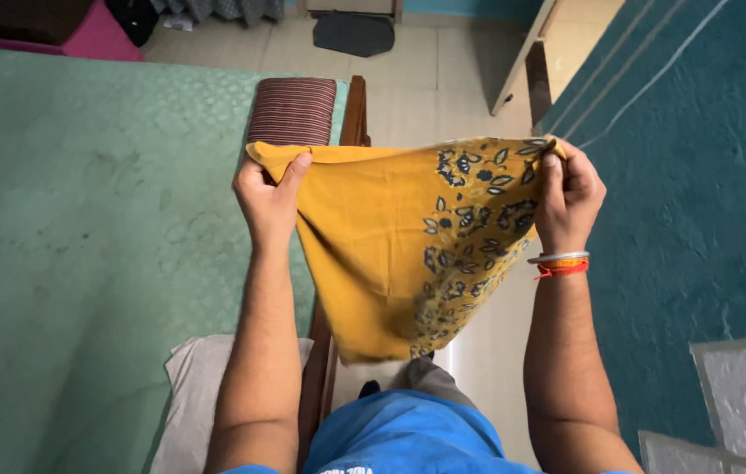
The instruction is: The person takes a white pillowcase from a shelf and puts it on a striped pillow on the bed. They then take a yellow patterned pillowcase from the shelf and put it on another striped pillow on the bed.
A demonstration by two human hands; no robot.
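1. Mustard-yellow cotton, printed along one side with dark blue flowers and leaves: the cloth (390, 254) hangs in the air between my two hands, off the right edge of the bed (83, 263) and above the pale tiled floor (443, 79).

2. My left hand (269, 195) is closed on the plain top corner, thumb pressed over the hem; my right hand (569, 197) pinches the printed top corner between thumb and fingers.

3. The top edge runs nearly straight from grip to grip, while the lower part sags to a point near my knees, seemingly doubled over.

4. To do this well, I judge the top edge should be kept taut and level, both corners held at equal height, so the layers hang true and any fold falls square.

5. The fabric looks thin and soft, likely to slip if the pinches loosen.

6. A metal bangle and red thread (559, 263) circle my right wrist.

7. Beyond the cloth, a striped maroon cushion (292, 111) rests at the green bed's far right corner by the wooden frame (355, 110); a teal wall (698, 175) stands to my right.
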